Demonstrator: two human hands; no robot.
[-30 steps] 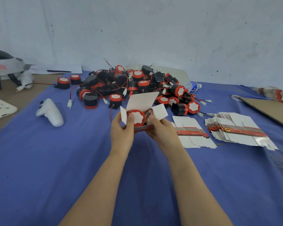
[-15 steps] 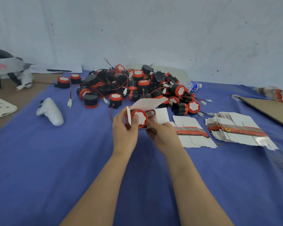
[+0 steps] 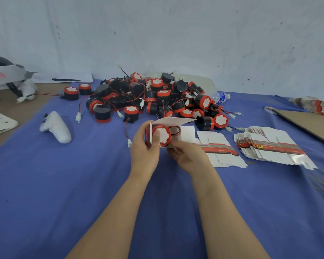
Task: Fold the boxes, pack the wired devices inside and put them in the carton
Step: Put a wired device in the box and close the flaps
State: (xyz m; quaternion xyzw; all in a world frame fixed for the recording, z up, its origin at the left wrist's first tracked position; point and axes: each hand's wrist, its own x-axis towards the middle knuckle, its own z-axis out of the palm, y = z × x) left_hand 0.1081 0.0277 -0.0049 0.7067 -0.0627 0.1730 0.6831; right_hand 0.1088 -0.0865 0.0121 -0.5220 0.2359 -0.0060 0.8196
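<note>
Boxed device (image 3: 162,135) between both hands (image 3: 168,150).

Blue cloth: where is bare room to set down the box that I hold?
Bare: the near cloth this side of the white controller, and this side of the flat box stacks. Crowded: the device pile ahead, the stacks at right.

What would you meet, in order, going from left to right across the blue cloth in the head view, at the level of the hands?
White controller → left hand → right hand (the two hold an open box with a device in it) → loose flat boxes → stack of flat boxes → brown cardboard sheet.
</note>
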